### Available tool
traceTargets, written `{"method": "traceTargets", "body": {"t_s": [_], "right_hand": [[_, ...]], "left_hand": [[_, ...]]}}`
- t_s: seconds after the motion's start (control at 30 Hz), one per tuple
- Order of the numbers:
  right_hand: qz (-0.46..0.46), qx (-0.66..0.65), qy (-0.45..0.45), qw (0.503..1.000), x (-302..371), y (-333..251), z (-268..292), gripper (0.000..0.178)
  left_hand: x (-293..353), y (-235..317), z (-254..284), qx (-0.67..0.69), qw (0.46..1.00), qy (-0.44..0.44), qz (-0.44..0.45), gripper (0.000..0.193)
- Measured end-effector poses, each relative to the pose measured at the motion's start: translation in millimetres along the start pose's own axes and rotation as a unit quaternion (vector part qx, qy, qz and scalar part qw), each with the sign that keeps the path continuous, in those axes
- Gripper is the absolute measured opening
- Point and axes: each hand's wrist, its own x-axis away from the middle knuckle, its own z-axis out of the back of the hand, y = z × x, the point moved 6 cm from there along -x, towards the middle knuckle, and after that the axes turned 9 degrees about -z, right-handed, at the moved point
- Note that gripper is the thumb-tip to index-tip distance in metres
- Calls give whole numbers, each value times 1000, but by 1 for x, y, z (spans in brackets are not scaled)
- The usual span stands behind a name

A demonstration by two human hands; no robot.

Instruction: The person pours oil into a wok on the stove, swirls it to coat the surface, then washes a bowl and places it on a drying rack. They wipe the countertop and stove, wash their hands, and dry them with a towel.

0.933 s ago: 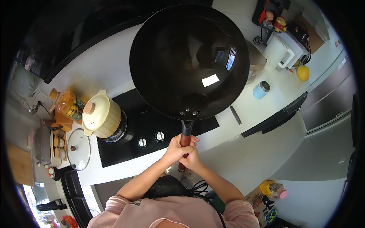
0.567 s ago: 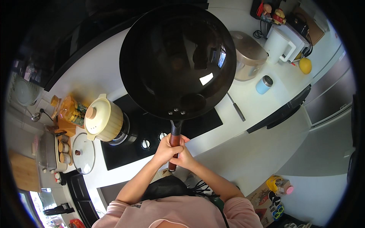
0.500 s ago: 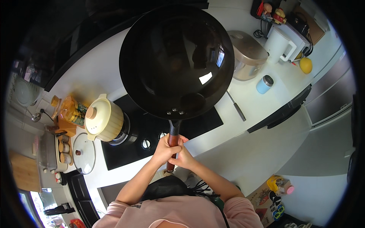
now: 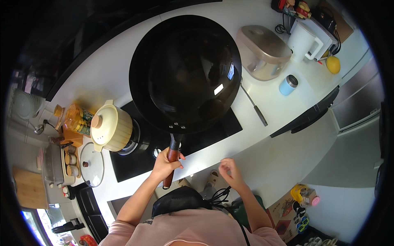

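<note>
A large black wok [image 4: 180,78] fills the upper middle of the view, over the right part of the black stovetop [image 4: 123,168]. Its brown wooden handle points toward me, and my left hand [image 4: 165,162] is wrapped round it. My right hand [image 4: 232,172] is off the handle, in the air to the right, holding nothing, its fingers loosely curled and a little apart. To the left, a cream lidded pot [image 4: 113,127] sits on the other burner. Whether the wok touches its burner is hidden beneath it.
A glass lid [image 4: 93,166] leans left of the stove, by spice jars [image 4: 71,159]. Right of the wok are a long-handled utensil [image 4: 258,112], a rice cooker [image 4: 264,53], a blue flask [image 4: 288,85], a white kettle [image 4: 303,43] and a yellow fruit [image 4: 333,64].
My right hand has let go of the wok handle and moved right. The wok has shifted slightly left and looks smaller, its handle tilted, still in my left hand.
</note>
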Motion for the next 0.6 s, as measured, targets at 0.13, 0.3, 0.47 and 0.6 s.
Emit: {"method": "traceTargets", "body": {"t_s": [0.13,0.3,0.47,0.6], "right_hand": [[-65,-28,54,996,24,34,18,27],[-136,-34,79,987,47,49,19,26],[-163,-37,93,982,57,55,22,26],[-182,-18,92,979,57,53,32,25]], "left_hand": [[8,3,10,-10,1000,12,9,21],[18,4,23,-43,999,4,34,21],[33,2,45,-69,996,14,62,25],[45,10,58,-95,992,10,84,29]]}}
